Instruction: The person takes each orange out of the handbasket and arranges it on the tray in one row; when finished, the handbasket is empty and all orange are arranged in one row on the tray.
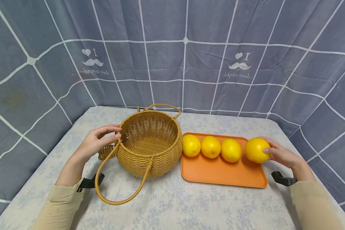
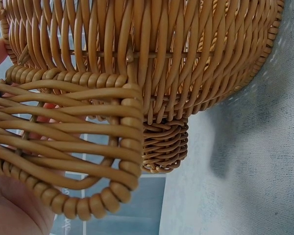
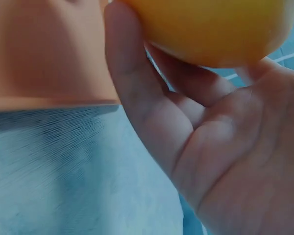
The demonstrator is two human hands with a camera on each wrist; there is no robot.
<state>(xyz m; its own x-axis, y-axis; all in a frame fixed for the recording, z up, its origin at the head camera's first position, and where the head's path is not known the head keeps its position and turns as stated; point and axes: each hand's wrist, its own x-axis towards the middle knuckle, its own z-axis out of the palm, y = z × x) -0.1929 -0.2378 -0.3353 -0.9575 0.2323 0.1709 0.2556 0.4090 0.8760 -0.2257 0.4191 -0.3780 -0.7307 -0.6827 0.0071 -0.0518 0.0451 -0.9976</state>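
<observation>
A woven wicker basket (image 1: 149, 164) stands at centre left, its mouth facing up and its inside bare. My left hand (image 1: 93, 142) holds the rim on the left side, thumb and fingertips where the handle joins. In the left wrist view a flat woven piece (image 2: 63, 132) on the basket's side covers part of the palm. My right hand (image 1: 281, 155) grips a round yellow citrus fruit (image 1: 256, 150) over the right end of the orange tray (image 1: 218, 174). Three more yellow citrus fruits (image 1: 210, 147) lie in a row along the tray's back half.
One looped handle (image 1: 119, 203) hangs down in front of the basket, and another handle (image 1: 164, 104) stands at its back. The tray's left edge lies close beside the basket. A grey-blue checked curtain (image 1: 166, 64) closes off the back and sides of the cloth-covered table (image 1: 166, 207).
</observation>
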